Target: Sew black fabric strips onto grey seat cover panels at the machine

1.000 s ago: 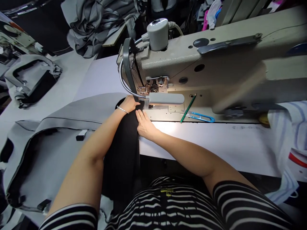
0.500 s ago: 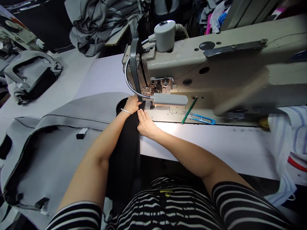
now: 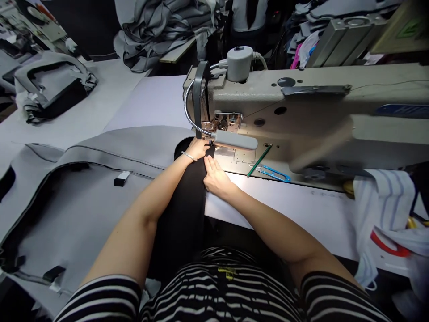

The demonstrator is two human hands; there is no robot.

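Note:
My left hand (image 3: 198, 148) lies beside the needle area of a sewing machine (image 3: 248, 96), its fingers bent down onto black fabric (image 3: 184, 201). A thin bracelet circles that wrist. Lower and to the right, my right hand (image 3: 218, 179) rests its outstretched fingertips at the fabric's right edge. The black fabric runs down over the table edge toward my lap and joins a large grey fabric piece (image 3: 87, 197) on the left. A dark looped strip (image 3: 198, 98) hangs in front of the machine head. The lamp and fingers partly hide the needle and presser foot.
A lamp (image 3: 236, 139) lights the machine bed. A green pencil (image 3: 259, 160) crosses blue thread snips (image 3: 276, 174). Striped cloth (image 3: 385, 192) lies at right. Another grey-black sewn piece (image 3: 53, 89) and a grey fabric heap (image 3: 167, 31) stand farther back. A person (image 3: 250, 15) is beyond.
My view has tilted and shifted, so the scene sits farther right. Black fabric now covers the light plate beside my left fingertips. Both hands keep nearly the same places on the fabric.

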